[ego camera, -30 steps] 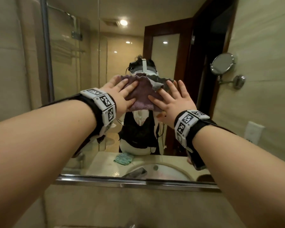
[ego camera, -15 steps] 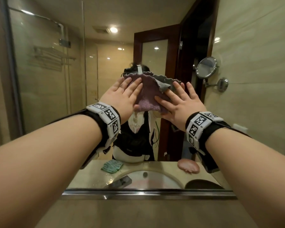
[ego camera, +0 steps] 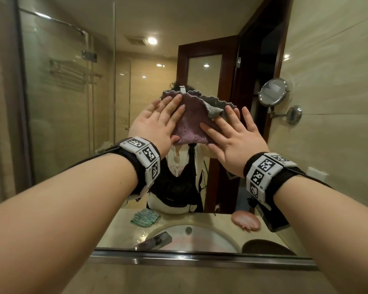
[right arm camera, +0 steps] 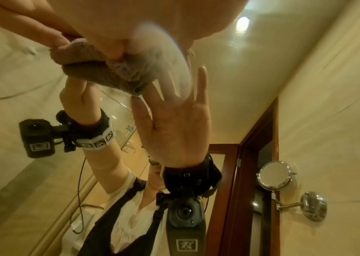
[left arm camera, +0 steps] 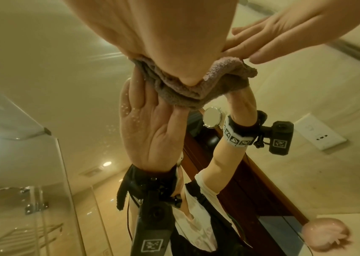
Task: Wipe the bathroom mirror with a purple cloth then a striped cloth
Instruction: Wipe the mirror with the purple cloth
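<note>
Hands first, from the head view: the left hand (ego camera: 155, 124) and right hand (ego camera: 234, 136) both lie flat, fingers straight and spread, pressing the purple cloth (ego camera: 191, 124) against the mirror (ego camera: 72, 102) at about head height. Neither hand grips it; they pin it to the glass from either side, a grey corner folded over at its top right. Reflected low in the glass, a striped cloth (ego camera: 145, 217) lies on the counter beside the sink (ego camera: 200, 238), untouched.

From the left wrist view, the cloth (left arm camera: 185, 90) bunches under the palm, meeting its own reflection at the glass, with small droplets on the mirror (left arm camera: 43, 60) nearby.

From the right wrist view, the cloth (right arm camera: 100, 69) sits under the fingertips, though a pale smear on the lens hides part of it.

My guess is the first wipe is under way, with much of the glass left and the second cloth's pass not yet begun.
</note>
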Demonstrator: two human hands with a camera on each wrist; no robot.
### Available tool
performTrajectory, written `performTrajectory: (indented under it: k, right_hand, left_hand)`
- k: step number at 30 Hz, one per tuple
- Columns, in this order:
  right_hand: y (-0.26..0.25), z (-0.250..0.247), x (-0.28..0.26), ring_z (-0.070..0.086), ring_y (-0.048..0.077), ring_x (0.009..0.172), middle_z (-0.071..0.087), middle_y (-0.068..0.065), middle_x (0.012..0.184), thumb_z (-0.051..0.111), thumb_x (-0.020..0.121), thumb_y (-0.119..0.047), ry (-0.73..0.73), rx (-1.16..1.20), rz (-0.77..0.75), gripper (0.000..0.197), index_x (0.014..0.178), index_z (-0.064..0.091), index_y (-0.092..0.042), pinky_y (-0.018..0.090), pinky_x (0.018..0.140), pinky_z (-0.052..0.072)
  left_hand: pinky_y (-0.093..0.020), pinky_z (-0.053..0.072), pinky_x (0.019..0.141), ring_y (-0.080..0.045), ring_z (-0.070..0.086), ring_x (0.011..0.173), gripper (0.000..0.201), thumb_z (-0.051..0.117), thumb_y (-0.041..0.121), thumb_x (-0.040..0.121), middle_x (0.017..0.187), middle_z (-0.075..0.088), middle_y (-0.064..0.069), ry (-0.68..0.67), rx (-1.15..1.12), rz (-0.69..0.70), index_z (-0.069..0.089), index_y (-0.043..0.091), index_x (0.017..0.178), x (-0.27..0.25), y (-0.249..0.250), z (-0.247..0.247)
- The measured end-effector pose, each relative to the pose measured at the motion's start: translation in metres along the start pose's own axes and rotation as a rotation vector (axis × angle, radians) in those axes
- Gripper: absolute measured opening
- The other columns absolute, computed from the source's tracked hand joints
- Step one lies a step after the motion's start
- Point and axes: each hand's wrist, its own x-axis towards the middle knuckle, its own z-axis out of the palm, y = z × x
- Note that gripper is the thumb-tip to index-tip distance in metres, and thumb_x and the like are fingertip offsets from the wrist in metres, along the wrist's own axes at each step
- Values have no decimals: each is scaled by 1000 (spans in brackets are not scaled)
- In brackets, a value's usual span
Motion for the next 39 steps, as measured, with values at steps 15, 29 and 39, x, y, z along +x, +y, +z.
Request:
performTrajectory:
  k: [15,29,39]
  right_hand:
    - [-95,-27,71,-28,25,138,-19,-3,154,14,97,-45,30,37,42,60,135,-28,-29,47,109,-24]
    - [-205,-73,144,-24,30,139,-15,0,155,13,96,-49,19,-30,-119,62,146,-16,-25,53,98,-28]
    - [-234,-77,166,-24,30,139,-17,-1,155,14,96,-51,58,-12,-137,63,146,-16,-26,55,100,-27]
  left_hand:
    - [-33,-17,111,-16,-20,142,70,12,52,97,149,-34,-3,-111,57,-104,-26,17,143,-25,-97,32]
    - [-35,-13,113,-21,-9,144,63,18,29,101,152,-23,-12,-343,172,-309,-18,3,145,-50,-190,53]
    - [-34,-13,113,-22,-11,144,56,11,17,99,152,-23,-12,-387,259,-317,-18,1,145,-56,-214,61]
